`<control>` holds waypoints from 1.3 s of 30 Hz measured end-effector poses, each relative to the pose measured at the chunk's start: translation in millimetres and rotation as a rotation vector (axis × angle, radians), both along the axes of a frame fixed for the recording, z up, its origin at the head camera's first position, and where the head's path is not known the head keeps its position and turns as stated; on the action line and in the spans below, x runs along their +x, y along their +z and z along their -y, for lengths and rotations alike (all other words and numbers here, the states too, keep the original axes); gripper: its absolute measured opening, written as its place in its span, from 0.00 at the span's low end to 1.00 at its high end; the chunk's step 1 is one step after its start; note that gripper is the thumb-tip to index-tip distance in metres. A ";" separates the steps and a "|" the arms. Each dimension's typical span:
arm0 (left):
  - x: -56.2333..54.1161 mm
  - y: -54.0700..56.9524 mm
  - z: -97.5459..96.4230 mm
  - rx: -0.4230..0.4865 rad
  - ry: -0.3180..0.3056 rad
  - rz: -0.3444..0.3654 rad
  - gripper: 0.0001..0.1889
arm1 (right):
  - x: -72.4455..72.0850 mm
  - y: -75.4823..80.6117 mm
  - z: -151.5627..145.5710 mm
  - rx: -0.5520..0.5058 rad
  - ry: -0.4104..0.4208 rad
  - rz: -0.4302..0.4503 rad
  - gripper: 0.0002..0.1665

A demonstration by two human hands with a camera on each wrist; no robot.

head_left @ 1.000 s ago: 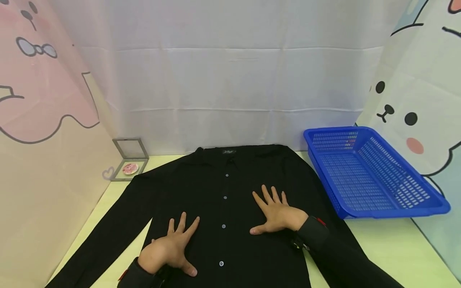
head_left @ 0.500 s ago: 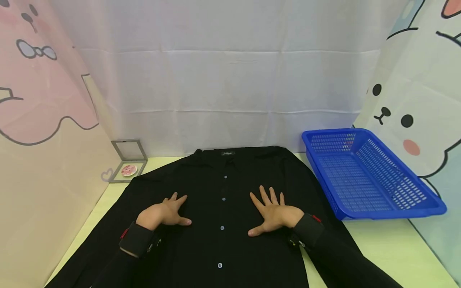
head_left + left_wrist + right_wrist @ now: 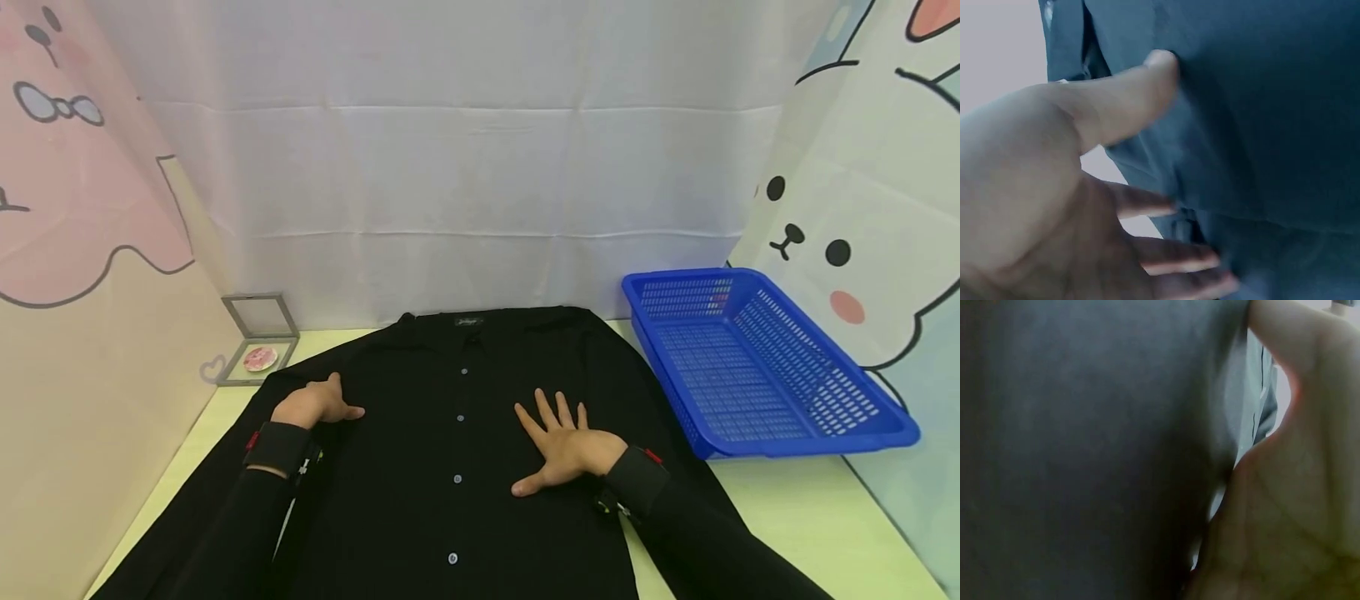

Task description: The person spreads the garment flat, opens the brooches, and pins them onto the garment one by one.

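A black button-up shirt (image 3: 420,450) lies spread front up on the table, its collar toward the back curtain and pale buttons down the middle. My left hand (image 3: 313,403) is over the upper left chest near the shoulder. In the left wrist view its thumb (image 3: 1141,87) and fingers stand apart, tips at the dark cloth, with nothing gripped. My right hand (image 3: 566,452) rests on the right chest with fingers spread wide, and the right wrist view shows its palm (image 3: 1297,500) close over the fabric.
A blue plastic basket (image 3: 780,446) stands at the right, beside the shirt's shoulder. At the back left is a small grey-framed case (image 3: 258,340), opened, with a pink round piece (image 3: 260,359) in it. Printed curtains (image 3: 480,167) surround the pale yellow table (image 3: 825,517).
My left hand has moved up and to the left across the shirt, from the lower front to near the shoulder. My right hand has stayed in place. The view has shifted slightly.
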State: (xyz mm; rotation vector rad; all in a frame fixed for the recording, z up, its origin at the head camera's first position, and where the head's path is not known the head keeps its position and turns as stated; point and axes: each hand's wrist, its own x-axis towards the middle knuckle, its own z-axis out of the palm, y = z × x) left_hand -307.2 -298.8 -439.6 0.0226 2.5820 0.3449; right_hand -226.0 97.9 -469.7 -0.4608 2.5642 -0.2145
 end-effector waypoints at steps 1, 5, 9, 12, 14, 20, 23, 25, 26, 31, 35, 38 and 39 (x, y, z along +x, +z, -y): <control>-1.6 -0.5 2.6 0.016 0.004 0.001 0.54 | 0.1 -0.4 0.5 0.002 0.000 0.002 0.75; -6.9 -2.7 12.6 0.101 -0.022 0.007 0.58 | 1.3 0.4 2.8 -0.002 0.001 0.003 0.75; -11.3 -1.7 21.2 0.116 -0.034 0.053 0.59 | 2.5 2.1 4.8 -0.004 0.007 0.006 0.75; -14.9 -2.4 28.2 0.110 -0.036 0.079 0.59 | 3.1 2.8 6.0 -0.009 0.012 0.004 0.74; -17.0 -4.7 34.4 0.109 -0.037 0.090 0.60 | 3.5 3.1 7.1 -0.018 0.017 0.001 0.74; -18.4 -14.1 52.0 0.111 -0.011 0.098 0.61 | 4.3 2.6 11.6 -0.024 0.035 -0.002 0.74; -15.4 -15.1 52.5 0.107 -0.012 0.068 0.61 | 4.9 3.3 12.5 -0.011 0.032 -0.004 0.74; -11.7 -13.8 49.6 0.092 -0.018 0.046 0.59 | 5.1 4.0 12.2 -0.008 0.027 -0.003 0.75; -9.5 -13.1 47.7 0.079 -0.022 0.036 0.59 | 5.2 4.6 11.9 -0.009 0.024 -0.003 0.75; 6.1 -9.6 38.0 0.030 -0.051 0.005 0.57 | 5.6 6.1 9.9 -0.031 0.021 0.000 0.75; 20.5 -9.0 39.5 0.042 -0.062 -0.024 0.57 | 5.9 5.4 8.7 -0.036 0.018 -0.003 0.74; 33.6 -10.3 45.0 0.047 -0.062 -0.034 0.57 | 4.9 2.5 7.3 -0.033 0.018 -0.004 0.74; 38.2 -11.3 46.9 0.045 -0.063 -0.038 0.57 | 4.3 1.4 6.7 -0.029 0.019 -0.002 0.75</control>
